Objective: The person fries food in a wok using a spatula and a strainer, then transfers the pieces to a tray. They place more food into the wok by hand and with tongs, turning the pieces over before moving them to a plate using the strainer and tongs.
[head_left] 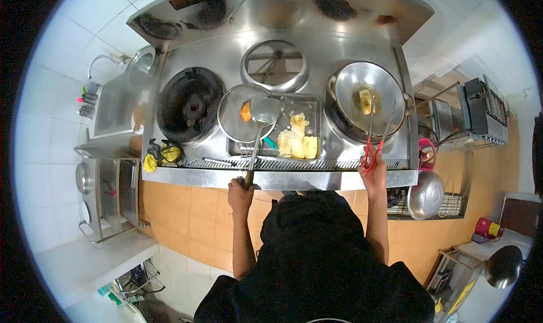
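Observation:
My left hand (241, 196) is closed round the handle of a ladle (264, 110), whose bowl rests over a round strainer (231, 115) with a browned piece (245, 111) in it. Red-handled tongs (370, 157) are in my right hand (373, 173), fingers closed on them. Their tips reach into the wok (345, 91) on the right burner, at a yellow piece of food (366, 101) in oil. Between my hands, a rectangular metal tray (318, 109) holds several pale yellow pieces (297, 145). The strainer overlaps the tray's left part.
A black burner (192, 105) is at the left of the steel stove, with a yellow and black cloth (164, 153) before it. An open ring burner (275, 66) sits behind the tray. A metal bowl (426, 194) stands right of the stove, near a pink basket (427, 153).

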`<state>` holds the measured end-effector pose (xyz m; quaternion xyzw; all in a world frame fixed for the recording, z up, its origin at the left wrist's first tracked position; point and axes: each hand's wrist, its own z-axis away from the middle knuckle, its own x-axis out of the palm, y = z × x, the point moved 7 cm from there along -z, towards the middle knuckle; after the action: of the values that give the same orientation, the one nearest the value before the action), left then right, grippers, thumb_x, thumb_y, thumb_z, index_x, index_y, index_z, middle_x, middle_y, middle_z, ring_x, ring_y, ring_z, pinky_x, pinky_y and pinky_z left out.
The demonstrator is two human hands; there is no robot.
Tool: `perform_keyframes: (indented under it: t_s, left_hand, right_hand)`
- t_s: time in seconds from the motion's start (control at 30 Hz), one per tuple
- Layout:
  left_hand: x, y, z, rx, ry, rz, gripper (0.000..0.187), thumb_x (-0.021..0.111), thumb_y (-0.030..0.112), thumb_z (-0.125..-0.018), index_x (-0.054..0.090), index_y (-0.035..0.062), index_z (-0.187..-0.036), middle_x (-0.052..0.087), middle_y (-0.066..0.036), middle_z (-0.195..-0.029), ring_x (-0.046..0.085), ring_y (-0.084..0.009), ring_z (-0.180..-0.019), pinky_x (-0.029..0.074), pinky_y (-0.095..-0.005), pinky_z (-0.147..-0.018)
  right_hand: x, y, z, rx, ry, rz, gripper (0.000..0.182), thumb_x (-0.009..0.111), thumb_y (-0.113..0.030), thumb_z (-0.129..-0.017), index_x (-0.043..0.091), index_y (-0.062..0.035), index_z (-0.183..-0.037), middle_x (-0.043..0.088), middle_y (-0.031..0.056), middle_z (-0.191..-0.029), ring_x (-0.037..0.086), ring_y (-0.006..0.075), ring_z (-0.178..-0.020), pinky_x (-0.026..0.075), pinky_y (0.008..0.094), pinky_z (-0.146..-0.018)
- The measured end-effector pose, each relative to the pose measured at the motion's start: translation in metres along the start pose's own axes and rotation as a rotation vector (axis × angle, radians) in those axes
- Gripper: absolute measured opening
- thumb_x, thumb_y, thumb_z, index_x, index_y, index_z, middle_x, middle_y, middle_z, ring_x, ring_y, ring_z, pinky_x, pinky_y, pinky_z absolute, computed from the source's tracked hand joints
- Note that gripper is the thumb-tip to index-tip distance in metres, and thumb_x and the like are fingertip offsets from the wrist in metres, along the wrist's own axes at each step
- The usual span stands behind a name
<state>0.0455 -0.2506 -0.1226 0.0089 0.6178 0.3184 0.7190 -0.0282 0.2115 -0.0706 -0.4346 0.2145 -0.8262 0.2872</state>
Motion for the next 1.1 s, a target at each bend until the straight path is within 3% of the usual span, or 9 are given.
perform_keyframes:
  t_s: [0.1,0.27,0.53,0.7,0.83,0.87,0.9,1.0,1.1]
  left_hand:
    - [-0.017,0.016,0.007,0.039,0.165,-0.131,0.052,0.076,0.022,-0.072,0.047,0.0015,-0.11,0.053,-0.02,-0.105,0.055,-0.0403,-0.097,0.05,-0.0494,-0.078]
    - [-0.025,0.026,0.004,0.074,0.166,-0.132,0.046,0.073,0.02,-0.074,0.048,0.0021,-0.108,0.053,-0.019,-0.102,0.055,-0.0408,-0.093,0.052,-0.0478,-0.075]
    - [-0.015,0.015,-0.008,-0.015,-0.19,-0.1,0.026,0.066,0.022,-0.083,0.053,0.0016,-0.093,0.066,-0.023,-0.083,0.065,-0.0426,-0.075,0.052,-0.052,-0.066]
    - [-0.024,0.019,-0.001,0.111,-0.157,0.021,0.025,0.062,0.024,-0.087,0.055,0.0026,-0.097,0.066,-0.024,-0.075,0.064,-0.0436,-0.07,0.05,-0.0528,-0.061]
    - [-0.066,0.07,0.014,0.241,-0.045,-0.049,0.023,0.061,0.025,-0.089,0.056,0.0057,-0.1,0.064,-0.021,-0.07,0.063,-0.0432,-0.065,0.048,-0.052,-0.056]
    - [-0.071,0.089,0.017,0.229,-0.08,0.002,0.023,0.06,0.024,-0.09,0.055,0.005,-0.101,0.064,-0.022,-0.07,0.062,-0.0438,-0.066,0.047,-0.0519,-0.057]
    - [-0.075,0.113,0.019,0.208,-0.11,0.053,0.023,0.059,0.023,-0.091,0.054,0.0043,-0.102,0.064,-0.023,-0.071,0.062,-0.0445,-0.066,0.047,-0.0519,-0.057]
    - [-0.06,0.164,0.016,0.413,-0.038,0.181,0.024,0.057,0.021,-0.093,0.052,0.0021,-0.106,0.063,-0.025,-0.075,0.06,-0.0472,-0.072,0.046,-0.053,-0.06]
    - [-0.057,0.229,0.021,0.443,-0.107,0.14,0.024,0.057,0.018,-0.092,0.051,0.0026,-0.108,0.064,-0.025,-0.08,0.061,-0.0474,-0.074,0.047,-0.0535,-0.063]
  right_hand:
    - [0.004,0.004,0.003,-0.016,-0.014,-0.014,0.051,0.043,-0.045,-0.101,0.047,-0.0095,-0.136,0.055,0.0004,-0.122,0.054,0.0118,-0.081,0.045,0.0273,-0.061]
    - [0.002,0.011,0.005,-0.028,0.035,-0.02,0.045,0.041,-0.04,-0.102,0.049,-0.0081,-0.132,0.06,0.0012,-0.114,0.059,0.011,-0.077,0.047,0.026,-0.055]
    - [0.003,0.012,0.007,-0.041,0.015,-0.037,0.045,0.041,-0.04,-0.102,0.048,-0.0079,-0.134,0.059,0.0008,-0.115,0.058,0.0103,-0.08,0.044,0.0257,-0.057]
    - [0.0,0.005,0.01,-0.083,0.092,0.018,0.043,0.047,-0.042,-0.1,0.055,-0.0091,-0.127,0.06,0.0019,-0.107,0.051,0.0099,-0.068,0.041,0.0247,-0.054]
    - [0.002,-0.018,0.02,-0.158,0.143,0.202,0.043,0.049,-0.043,-0.099,0.056,-0.0075,-0.122,0.059,-0.0002,-0.1,0.046,0.0056,-0.058,0.033,0.0203,-0.045]
    - [0.002,-0.024,0.019,-0.16,0.171,0.264,0.041,0.048,-0.043,-0.099,0.057,-0.0081,-0.118,0.056,-0.0019,-0.084,0.042,0.0048,-0.053,0.03,0.0207,-0.043]
    - [-0.004,-0.029,0.016,-0.157,0.157,0.268,0.041,0.048,-0.043,-0.099,0.057,-0.0081,-0.118,0.056,-0.0019,-0.084,0.042,0.0048,-0.053,0.03,0.0207,-0.043]
    - [-0.006,-0.048,0.008,-0.208,0.152,0.417,0.038,0.047,-0.045,-0.1,0.054,-0.0085,-0.095,0.045,-0.0042,-0.064,0.039,0.0036,-0.052,0.028,0.0208,-0.045]
    - [-0.012,-0.069,0.007,-0.223,0.096,0.486,0.039,0.048,-0.046,-0.099,0.055,-0.0079,-0.1,0.043,-0.0045,-0.061,0.039,0.0037,-0.05,0.029,0.0209,-0.044]
